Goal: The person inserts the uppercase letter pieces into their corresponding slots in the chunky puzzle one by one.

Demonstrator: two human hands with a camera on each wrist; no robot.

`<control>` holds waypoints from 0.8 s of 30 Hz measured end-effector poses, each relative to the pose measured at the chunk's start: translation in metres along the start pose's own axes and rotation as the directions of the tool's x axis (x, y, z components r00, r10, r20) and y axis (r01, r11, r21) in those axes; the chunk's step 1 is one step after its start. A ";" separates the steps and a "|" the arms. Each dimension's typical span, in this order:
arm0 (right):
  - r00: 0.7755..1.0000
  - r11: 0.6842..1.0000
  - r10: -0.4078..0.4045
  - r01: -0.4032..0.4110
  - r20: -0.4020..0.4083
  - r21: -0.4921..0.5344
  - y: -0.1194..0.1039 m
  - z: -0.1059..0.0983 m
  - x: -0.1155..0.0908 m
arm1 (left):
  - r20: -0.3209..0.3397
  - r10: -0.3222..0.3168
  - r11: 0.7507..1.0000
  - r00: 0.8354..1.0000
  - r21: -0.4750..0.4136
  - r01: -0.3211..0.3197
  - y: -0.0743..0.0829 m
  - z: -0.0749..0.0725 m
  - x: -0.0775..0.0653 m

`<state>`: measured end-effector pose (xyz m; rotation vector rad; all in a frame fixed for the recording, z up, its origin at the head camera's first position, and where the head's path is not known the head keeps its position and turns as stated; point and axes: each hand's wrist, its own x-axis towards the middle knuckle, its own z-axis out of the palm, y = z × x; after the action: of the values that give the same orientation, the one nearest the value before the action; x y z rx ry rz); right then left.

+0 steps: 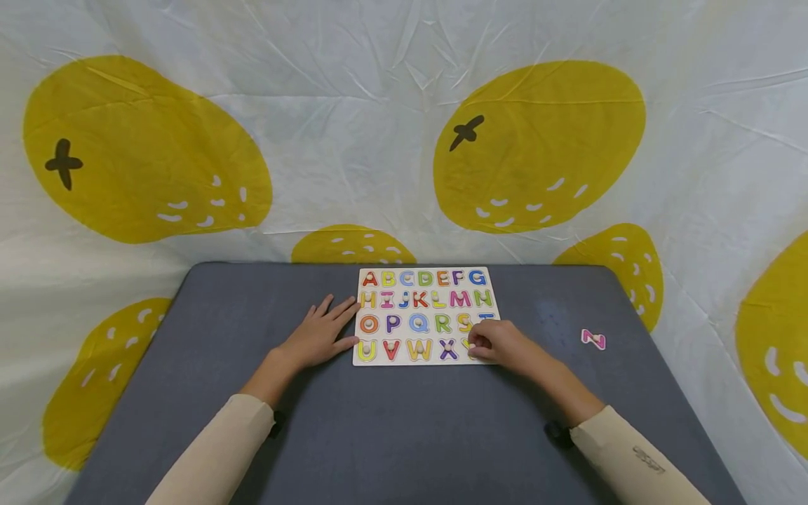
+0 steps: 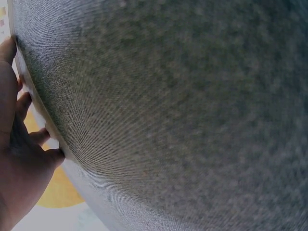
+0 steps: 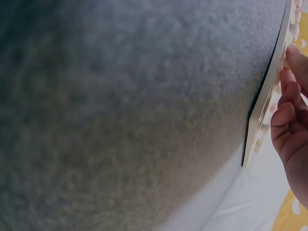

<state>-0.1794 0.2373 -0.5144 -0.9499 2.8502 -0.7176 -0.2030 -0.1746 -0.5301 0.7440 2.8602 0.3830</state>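
A pale wooden alphabet board [image 1: 405,327] lies on the table, with rows of coloured letter pieces that bear small knobs. My left hand [image 1: 320,338] rests at the board's left side, fingers spread and fairly straight, with fingertips touching its edge. In the left wrist view, the left hand [image 2: 21,154] touches the board's rim [image 2: 44,109]. Over the lower right of the board, my right hand [image 1: 501,345] has curled fingers and pinches the letter Y piece [image 1: 466,344], which the hand partly covers. The right wrist view shows the right hand's thumb and finger [image 3: 292,82] close together above the board.
A pink letter Z piece [image 1: 593,339] lies turned sideways on the grey table [image 1: 404,435], right of the board. Behind the table hangs a white cloth [image 1: 353,140] with large yellow fruit prints.
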 end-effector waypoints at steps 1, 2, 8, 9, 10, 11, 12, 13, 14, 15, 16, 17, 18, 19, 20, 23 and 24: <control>1.000 1.000 -0.001 0.001 -0.001 -0.004 0.000 0.001 0.001 | -0.002 0.001 1.000 1.000 -0.002 -0.001 0.001 -0.001 0.000; 1.000 1.000 0.001 -0.001 -0.001 -0.005 -0.001 0.001 0.001 | -0.001 0.000 1.000 1.000 -0.005 0.000 0.001 -0.002 0.000; 1.000 1.000 0.022 -0.022 -0.004 0.009 0.000 0.002 0.000 | -0.003 0.004 1.000 1.000 -0.004 -0.004 0.002 -0.002 0.000; 1.000 1.000 0.024 -0.023 -0.009 0.013 0.001 0.001 -0.001 | -0.005 0.007 1.000 1.000 -0.002 -0.007 0.002 -0.001 0.000; 1.000 0.999 0.027 -0.027 -0.015 0.019 0.002 0.000 -0.002 | -0.005 0.008 1.000 1.000 -0.001 -0.008 0.002 -0.001 0.000; 0.999 0.999 0.032 -0.031 -0.022 0.027 0.003 -0.001 -0.003 | -0.005 0.008 1.000 1.000 0.000 -0.008 0.001 -0.001 0.000; 0.999 0.999 0.036 -0.035 -0.033 0.033 0.005 -0.003 -0.005 | -0.005 0.008 1.000 1.000 0.000 -0.008 0.001 0.000 0.000; 0.998 0.999 0.040 -0.039 -0.045 0.036 0.007 -0.005 -0.007 | -0.006 0.009 1.000 1.000 0.003 -0.009 0.000 0.001 0.000; 0.997 0.999 0.042 -0.040 -0.060 0.034 0.009 -0.007 -0.010 | -0.004 0.008 1.000 1.000 0.002 -0.008 0.000 0.001 0.000; 0.996 0.999 0.042 -0.040 -0.075 0.029 0.012 -0.009 -0.012 | -0.004 0.007 1.000 1.000 0.003 -0.007 0.000 0.001 0.000; 0.995 0.999 0.041 -0.039 -0.093 0.024 0.015 -0.012 -0.015 | -0.002 0.005 1.000 1.000 0.002 -0.005 0.000 0.001 0.000; 0.993 0.999 0.040 -0.038 -0.109 0.017 0.019 -0.014 -0.018 | 0.000 0.004 1.000 1.000 0.003 -0.004 0.000 0.001 0.000; 0.991 0.999 0.037 -0.037 -0.127 0.007 0.024 -0.016 -0.022 | -0.001 0.003 1.000 1.000 0.003 -0.003 -0.001 0.002 0.000; 0.989 0.999 0.036 -0.037 -0.142 -0.002 0.028 -0.018 -0.026 | -0.001 0.002 1.000 1.000 0.003 -0.002 -0.001 0.002 0.000; 0.987 0.999 0.037 -0.040 -0.157 -0.012 0.032 -0.020 -0.030 | -0.002 0.003 1.000 1.000 0.001 -0.003 0.000 0.001 0.000; 0.979 0.997 0.053 -0.062 -0.196 -0.037 0.044 -0.027 -0.043 | -0.007 0.006 1.000 1.000 -0.007 -0.006 0.000 0.001 0.000; 0.976 0.996 0.061 -0.073 -0.208 -0.048 0.048 -0.030 -0.047 | -0.009 0.007 1.000 1.000 -0.008 -0.007 -0.001 0.002 0.000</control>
<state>-0.1734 0.3105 -0.5134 -0.8259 3.0799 -0.7781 -0.2032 -0.1749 -0.5319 0.7533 2.8632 0.3992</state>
